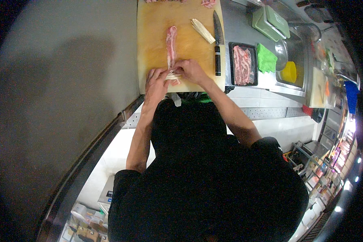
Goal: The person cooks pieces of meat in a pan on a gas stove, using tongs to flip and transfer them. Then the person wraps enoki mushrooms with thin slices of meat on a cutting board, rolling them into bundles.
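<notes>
Two bare hands meet over one cutting board (pixel 153 40). The left hand (pixel 154 84), fingers curled, has hold of one pale stringy bundle (pixel 173 76) at the near end of one meat strip (pixel 171 42); the right hand (pixel 190 70) has bunched fingers there (whether pinching bundle or strip, I cannot tell). A second bundle (pixel 203 31) lies beside one knife (pixel 218 56); one black tray (pixel 243 84) holds more meat (pixel 242 64).
</notes>
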`<state>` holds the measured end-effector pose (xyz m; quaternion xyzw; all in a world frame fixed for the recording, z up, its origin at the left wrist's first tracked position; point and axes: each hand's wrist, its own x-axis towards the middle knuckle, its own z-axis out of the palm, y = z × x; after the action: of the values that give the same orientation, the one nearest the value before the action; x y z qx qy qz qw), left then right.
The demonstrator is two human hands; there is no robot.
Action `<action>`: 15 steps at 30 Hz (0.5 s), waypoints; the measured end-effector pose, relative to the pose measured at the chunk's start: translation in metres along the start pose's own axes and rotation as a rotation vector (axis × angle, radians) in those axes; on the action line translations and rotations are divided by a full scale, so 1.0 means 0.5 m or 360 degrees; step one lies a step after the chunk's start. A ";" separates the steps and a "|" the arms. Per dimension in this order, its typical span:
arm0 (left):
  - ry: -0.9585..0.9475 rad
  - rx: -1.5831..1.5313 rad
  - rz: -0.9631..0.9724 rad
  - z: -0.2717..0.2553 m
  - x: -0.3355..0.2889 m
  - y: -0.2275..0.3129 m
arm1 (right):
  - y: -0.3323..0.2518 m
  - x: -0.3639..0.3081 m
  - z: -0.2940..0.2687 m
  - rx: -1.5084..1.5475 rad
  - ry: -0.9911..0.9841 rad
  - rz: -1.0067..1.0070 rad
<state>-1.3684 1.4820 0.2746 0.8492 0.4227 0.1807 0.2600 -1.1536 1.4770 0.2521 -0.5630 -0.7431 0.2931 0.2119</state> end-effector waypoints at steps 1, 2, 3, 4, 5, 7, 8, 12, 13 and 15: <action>-0.0038 -0.0021 -0.0008 0.000 0.001 -0.005 | -0.005 -0.006 0.011 0.0046 0.0051 0.0002; -0.0038 0.0007 -0.0002 0.001 0.003 -0.010 | -0.004 -0.011 0.014 0.0154 0.0082 0.0044; -0.0041 0.0034 0.0002 0.000 0.004 -0.013 | -0.012 -0.017 0.011 0.0266 0.0111 0.0089; -0.0044 0.0063 0.0003 0.000 0.003 -0.014 | -0.021 -0.022 0.007 0.0378 0.0139 0.0131; -0.0028 0.0035 0.0004 0.000 0.001 -0.015 | -0.029 -0.028 0.003 0.0244 0.0219 0.0211; 0.0010 -0.0023 0.0015 -0.005 0.003 -0.009 | -0.053 -0.035 -0.026 -0.0033 0.0383 0.0369; 0.0039 -0.0057 -0.0017 -0.007 0.002 -0.006 | -0.048 -0.037 -0.025 -0.0094 0.0337 0.0310; 0.0123 -0.0100 -0.0173 -0.016 -0.019 0.001 | -0.024 -0.045 -0.018 -0.0286 0.0258 0.0106; 0.0134 -0.0088 -0.0229 -0.016 -0.032 -0.002 | -0.022 -0.049 -0.016 -0.0317 0.0257 0.0062; 0.0229 -0.0088 -0.0323 -0.016 -0.054 -0.006 | -0.024 -0.054 -0.024 -0.0241 0.0279 0.0098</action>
<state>-1.3901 1.4642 0.2769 0.7794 0.5188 0.2256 0.2692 -1.1469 1.4511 0.2698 -0.6234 -0.7241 0.1921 0.2240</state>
